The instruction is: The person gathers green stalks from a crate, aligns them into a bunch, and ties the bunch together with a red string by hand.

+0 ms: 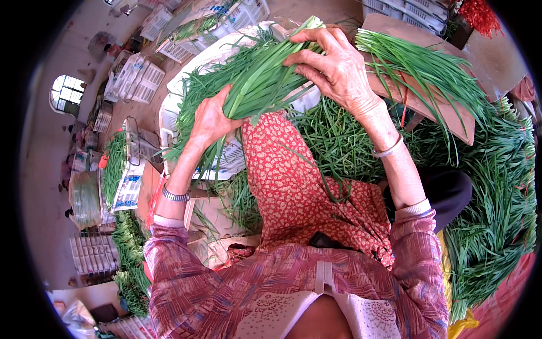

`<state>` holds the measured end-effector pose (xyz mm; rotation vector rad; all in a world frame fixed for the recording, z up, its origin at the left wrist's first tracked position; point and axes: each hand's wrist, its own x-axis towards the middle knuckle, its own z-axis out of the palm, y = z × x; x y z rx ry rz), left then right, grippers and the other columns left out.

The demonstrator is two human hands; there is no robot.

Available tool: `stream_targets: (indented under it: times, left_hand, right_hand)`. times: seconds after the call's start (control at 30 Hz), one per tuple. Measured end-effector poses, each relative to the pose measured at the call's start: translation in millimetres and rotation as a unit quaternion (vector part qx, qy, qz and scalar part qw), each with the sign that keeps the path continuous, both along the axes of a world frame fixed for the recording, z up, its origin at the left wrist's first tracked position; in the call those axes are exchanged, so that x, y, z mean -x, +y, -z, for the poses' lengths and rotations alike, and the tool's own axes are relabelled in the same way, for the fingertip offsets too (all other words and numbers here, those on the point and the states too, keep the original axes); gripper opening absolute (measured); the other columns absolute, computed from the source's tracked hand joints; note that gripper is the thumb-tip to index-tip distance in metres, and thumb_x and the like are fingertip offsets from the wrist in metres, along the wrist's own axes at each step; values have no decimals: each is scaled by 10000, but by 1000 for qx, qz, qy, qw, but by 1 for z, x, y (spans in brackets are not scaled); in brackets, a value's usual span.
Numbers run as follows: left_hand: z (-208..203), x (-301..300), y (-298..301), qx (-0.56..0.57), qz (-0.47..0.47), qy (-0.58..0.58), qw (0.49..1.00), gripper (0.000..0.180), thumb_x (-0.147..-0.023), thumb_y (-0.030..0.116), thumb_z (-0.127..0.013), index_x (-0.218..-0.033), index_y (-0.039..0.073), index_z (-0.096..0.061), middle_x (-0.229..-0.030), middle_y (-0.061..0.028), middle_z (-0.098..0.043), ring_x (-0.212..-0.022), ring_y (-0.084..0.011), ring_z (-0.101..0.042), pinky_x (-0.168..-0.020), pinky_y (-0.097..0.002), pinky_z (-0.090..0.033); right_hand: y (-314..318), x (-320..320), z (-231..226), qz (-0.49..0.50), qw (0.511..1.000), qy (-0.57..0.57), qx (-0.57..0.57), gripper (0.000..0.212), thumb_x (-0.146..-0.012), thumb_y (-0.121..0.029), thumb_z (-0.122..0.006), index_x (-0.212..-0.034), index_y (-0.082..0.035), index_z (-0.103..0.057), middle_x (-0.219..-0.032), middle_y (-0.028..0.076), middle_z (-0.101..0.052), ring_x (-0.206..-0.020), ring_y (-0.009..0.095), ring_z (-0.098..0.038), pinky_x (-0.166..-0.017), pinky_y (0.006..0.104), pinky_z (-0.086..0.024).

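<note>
A thick bunch of garlic chives (248, 90) is held up in front of me, its pale stem ends at the upper right and its loose leaf tips spreading to the lower left. My left hand (213, 120) is wrapped round the leafy part, the thumb lying over the top. At the stem end, my right hand (333, 68) has its fingers curled against the stalks. Below the bunch is a white plastic crate (167, 121), with more leaves hanging over it. Right of my right hand, another bunch of chives (418, 62) rests on a brown wooden board (460, 121).
Loose chives (339, 138) lie heaped beyond my lap, on which a red floral apron (282, 164) is spread. Stacked chive bunches (491, 226) fill the right side. More white crates (144, 79) stand along the left and back. Red ties (480, 17) hang at the upper right.
</note>
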<state>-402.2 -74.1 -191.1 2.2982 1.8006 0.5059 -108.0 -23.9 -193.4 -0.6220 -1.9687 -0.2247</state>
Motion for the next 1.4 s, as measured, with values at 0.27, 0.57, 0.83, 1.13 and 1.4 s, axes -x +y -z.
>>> stream_targets:
  times: [0.27,0.57,0.83,1.13,1.4]
  left_hand:
    - [14,13,-2,-21,-34,-7,999,754,-644,192,-802,-1351,178,-541,-979,-153,-723,-938,-381,-680,-839,-454,-532]
    - [32,24,-4,-106,-63,5,992,751,-649,188,-797,-1350,198,-526,-875,-165,-716,-842,-381,-691,-724,-466,-543]
    - [20,-11,-5,-141,-82,79,983,802,-676,160,-793,-1404,279,-477,-952,-154,-714,-822,-371,-695,-686,-473,-538]
    - [29,22,-17,-249,-25,258,933,979,-596,-28,-714,-1459,351,-451,-750,-49,-523,-686,-268,-614,-631,-396,-524]
    - [46,24,-21,-281,53,231,930,1068,-500,-53,-721,-1453,360,-475,-770,-32,-462,-702,-223,-560,-655,-372,-508]
  right_hand:
    - [32,-23,10,-350,681,523,375,249,-914,-208,-698,-1071,-25,-635,-932,64,-693,-859,176,-687,-754,309,-585]
    - [-16,-87,23,-98,842,247,469,436,-917,-424,-683,-1133,-46,-704,-907,53,-723,-786,121,-680,-615,255,-515]
    - [-16,25,42,53,916,148,369,546,-871,-455,-718,-1006,64,-617,-690,143,-698,-621,208,-708,-583,328,-537]
    - [-7,-51,88,139,927,39,346,167,-883,-215,-661,-884,-59,-719,-702,158,-674,-681,343,-675,-638,430,-531]
    - [-16,-132,123,317,763,-255,503,255,-891,-357,-665,-972,-132,-754,-877,147,-719,-913,342,-687,-807,465,-540]
